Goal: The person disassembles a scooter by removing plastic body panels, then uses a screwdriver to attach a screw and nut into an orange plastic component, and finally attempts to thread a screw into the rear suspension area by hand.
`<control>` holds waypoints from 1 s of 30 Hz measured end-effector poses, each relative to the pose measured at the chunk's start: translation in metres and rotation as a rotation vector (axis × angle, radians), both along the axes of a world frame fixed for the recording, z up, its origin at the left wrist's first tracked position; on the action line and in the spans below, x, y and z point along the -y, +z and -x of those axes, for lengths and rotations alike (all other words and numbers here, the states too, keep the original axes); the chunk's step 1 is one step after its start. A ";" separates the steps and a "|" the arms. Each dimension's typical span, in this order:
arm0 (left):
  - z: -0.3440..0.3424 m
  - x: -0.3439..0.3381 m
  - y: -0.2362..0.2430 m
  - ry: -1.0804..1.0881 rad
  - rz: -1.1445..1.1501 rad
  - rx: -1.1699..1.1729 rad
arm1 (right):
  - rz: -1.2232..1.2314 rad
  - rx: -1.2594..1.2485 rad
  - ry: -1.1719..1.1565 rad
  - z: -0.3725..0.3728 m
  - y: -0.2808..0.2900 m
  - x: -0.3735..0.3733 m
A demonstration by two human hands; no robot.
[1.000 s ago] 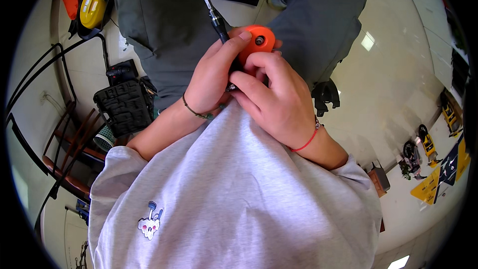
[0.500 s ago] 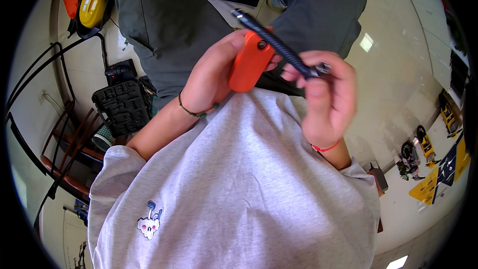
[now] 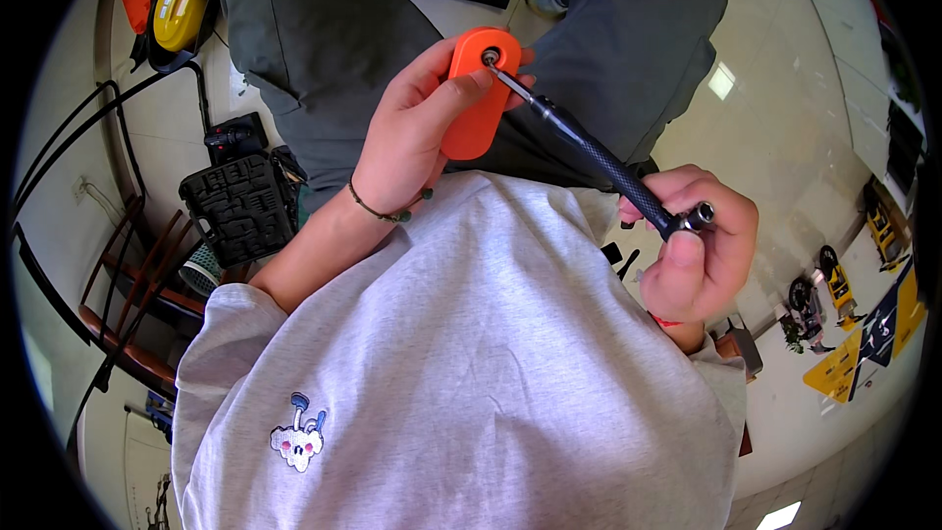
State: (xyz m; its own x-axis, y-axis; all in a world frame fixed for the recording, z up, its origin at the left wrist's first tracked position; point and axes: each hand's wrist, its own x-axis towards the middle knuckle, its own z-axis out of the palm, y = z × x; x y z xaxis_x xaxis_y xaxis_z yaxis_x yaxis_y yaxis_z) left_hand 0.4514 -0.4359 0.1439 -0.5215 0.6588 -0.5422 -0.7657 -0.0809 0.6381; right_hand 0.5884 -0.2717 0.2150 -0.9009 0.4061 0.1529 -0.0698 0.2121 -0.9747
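Observation:
My left hand (image 3: 417, 123) is closed around an orange rounded plastic piece (image 3: 476, 128), its thumb lying on the front face. Near the piece's upper end is a round hole with a metal fastener (image 3: 490, 57) seated in it. My right hand (image 3: 702, 240) grips a black screwdriver (image 3: 603, 162) with a textured handle and a metal socket at its rear end. The silver bit slants up and left, and its tip meets the fastener in the hole. The fingers behind the orange piece are partly hidden.
To the left, a black moulded tool case (image 3: 238, 208) lies beside a power drill (image 3: 234, 137). A wooden chair (image 3: 137, 275) stands farther left, and a yellow-topped device (image 3: 181, 10) at the upper left. My legs (image 3: 628, 39) are beyond my hands. Toy-like vehicles (image 3: 834, 280) sit at the right.
The screwdriver's tip has swung onto the fastener in the orange piece. My right hand has moved right and down; my left hand has tilted the piece and raised it slightly.

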 end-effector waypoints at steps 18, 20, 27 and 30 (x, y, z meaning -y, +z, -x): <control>0.001 0.004 0.000 -0.061 0.034 -0.087 | -0.132 0.013 0.033 0.009 -0.008 0.003; 0.002 0.005 0.002 -0.104 0.058 -0.110 | -0.234 0.089 0.060 0.018 -0.002 0.005; 0.002 0.004 0.002 -0.108 0.029 -0.098 | -0.508 0.239 0.142 0.027 0.002 0.006; -0.001 0.002 0.000 -0.065 0.034 -0.090 | -0.398 0.266 0.061 0.030 0.010 0.006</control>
State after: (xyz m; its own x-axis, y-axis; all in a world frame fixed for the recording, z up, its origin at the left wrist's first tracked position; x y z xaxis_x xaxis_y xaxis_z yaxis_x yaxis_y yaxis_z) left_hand 0.4527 -0.4383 0.1442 -0.5260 0.6747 -0.5178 -0.7078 -0.0098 0.7063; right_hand 0.5580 -0.2780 0.2247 -0.9504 0.3077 0.0464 0.1471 0.5758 -0.8043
